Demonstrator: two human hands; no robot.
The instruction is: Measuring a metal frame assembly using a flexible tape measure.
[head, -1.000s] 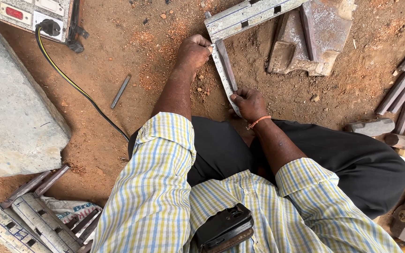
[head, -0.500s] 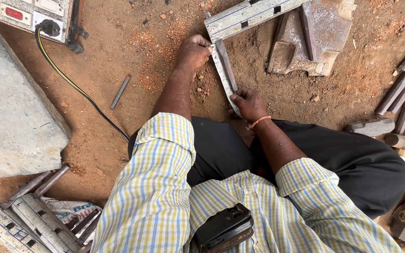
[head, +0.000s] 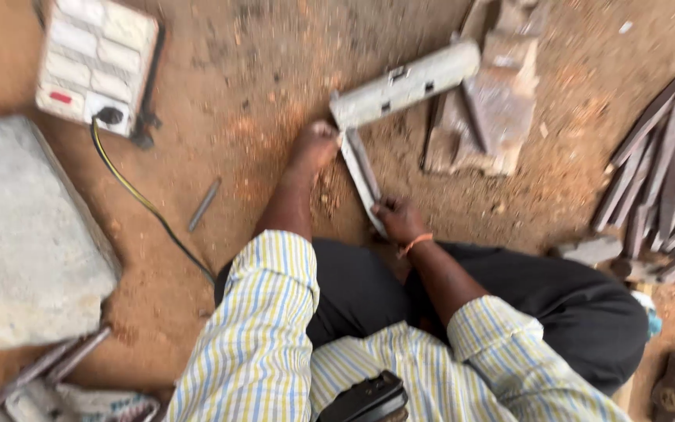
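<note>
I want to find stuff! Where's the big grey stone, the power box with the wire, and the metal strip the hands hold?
grey stone [head: 25, 242], head view, its flat top.
power box [head: 95, 59], head view, its white face.
metal strip [head: 362, 176], head view, its middle, between both hands.

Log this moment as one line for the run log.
left hand: on far end of metal strip | right hand: pinching near end | metal bar: at strip's far end | ground: red dirt

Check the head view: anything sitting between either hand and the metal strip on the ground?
Nothing visible. The left hand rests at the far end of the metal strip, and the right hand grips its near end. Both are already in contact.
</note>
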